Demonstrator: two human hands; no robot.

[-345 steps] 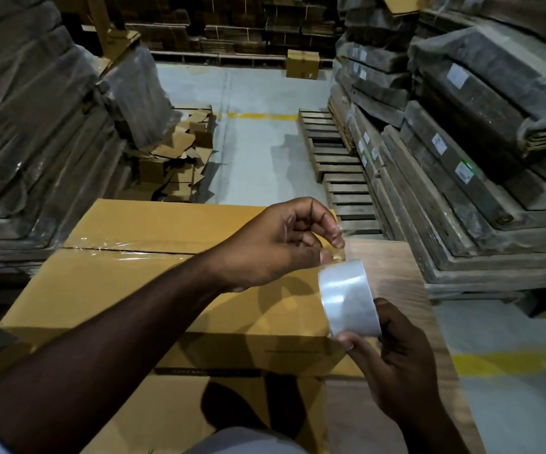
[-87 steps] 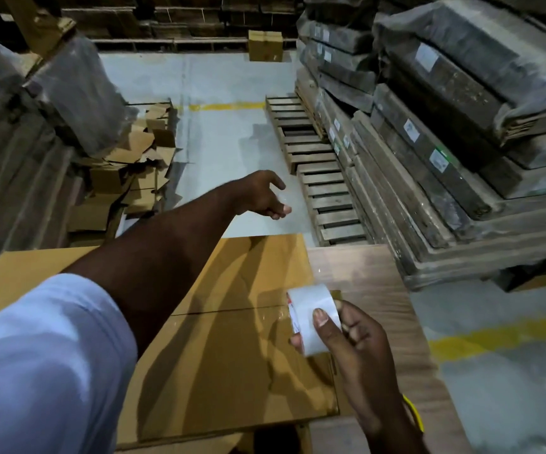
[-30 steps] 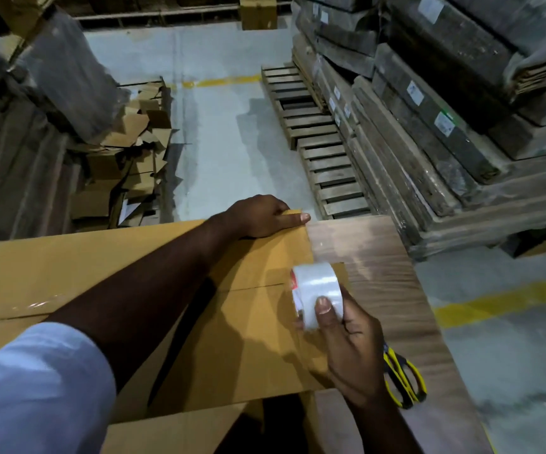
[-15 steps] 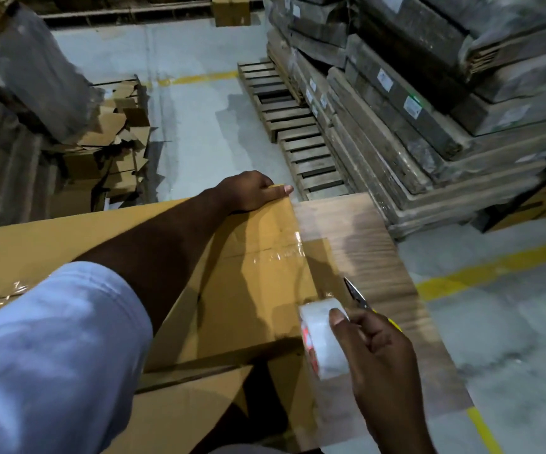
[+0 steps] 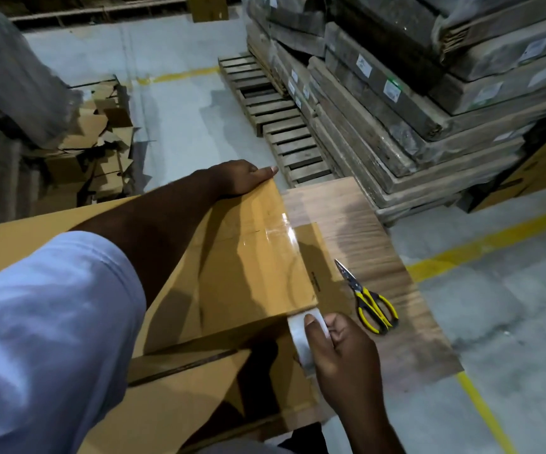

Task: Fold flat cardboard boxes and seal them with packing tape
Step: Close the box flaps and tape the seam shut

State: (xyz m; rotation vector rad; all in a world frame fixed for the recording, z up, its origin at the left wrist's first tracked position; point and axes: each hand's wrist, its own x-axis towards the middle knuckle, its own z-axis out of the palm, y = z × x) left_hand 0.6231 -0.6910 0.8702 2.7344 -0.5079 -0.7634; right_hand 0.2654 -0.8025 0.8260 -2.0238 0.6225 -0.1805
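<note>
A brown cardboard box (image 5: 252, 257) lies on a wooden table (image 5: 373, 244), its flaps shut, with clear tape shining across the seam near its right end. My left hand (image 5: 242, 176) presses flat on the box's far right corner, fingers together. My right hand (image 5: 337, 342) grips a white roll of packing tape (image 5: 301, 335) at the box's near right corner, thumb on the roll. A second flat cardboard piece (image 5: 183, 398) sits below the box, close to me.
Yellow-handled scissors (image 5: 371, 301) lie on the table right of the box. Wrapped stacks of flat cardboard (image 5: 429, 103) rise at the right beside wooden pallets (image 5: 275, 122). Cardboard scraps (image 5: 101, 152) are heaped at the left. Yellow floor lines (image 5: 474, 250) mark the concrete.
My right hand has drawn the tape roll from the seam down to the box's near right corner. My left hand has stayed pressed on the far corner. The scissors lie uncovered.
</note>
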